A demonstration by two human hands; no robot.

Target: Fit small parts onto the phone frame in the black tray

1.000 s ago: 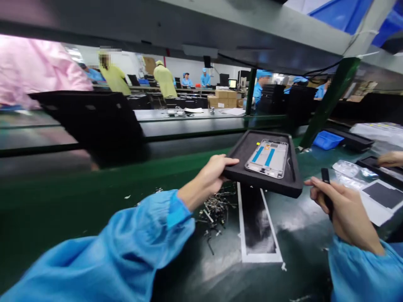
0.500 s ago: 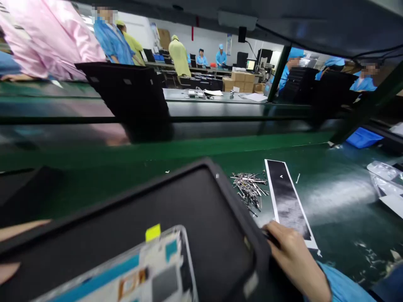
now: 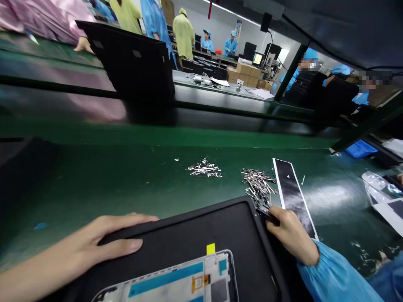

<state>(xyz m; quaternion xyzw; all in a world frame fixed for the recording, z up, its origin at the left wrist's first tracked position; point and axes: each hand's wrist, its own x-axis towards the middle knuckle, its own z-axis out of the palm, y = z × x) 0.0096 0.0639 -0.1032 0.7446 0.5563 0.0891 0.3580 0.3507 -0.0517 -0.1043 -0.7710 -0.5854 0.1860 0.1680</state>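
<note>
A black tray with a raised rim lies in front of me, its lower part cut off by the frame. In it rests a phone frame with blue strips, an orange flex part and a yellow tab. My left hand is closed on the tray's far-left edge, thumb over the rim and fingers outside. Beyond the tray's right corner, my right hand pinches a slim dark tool; its exact kind is unclear. The tool points toward a pile of small metallic strips. Whether this hand touches the tray, I cannot tell.
A smaller pile of strips lies on the green bench. Right of the larger pile is a black sheet with white borders. Clear plastic lies far right. A black stack stands behind; several people work beyond.
The tray with the phone frame has shifted down and right in view, uncovering the smaller strip pile. My left hand has come further into view on the tray's edge. The right hand still holds its tool.
</note>
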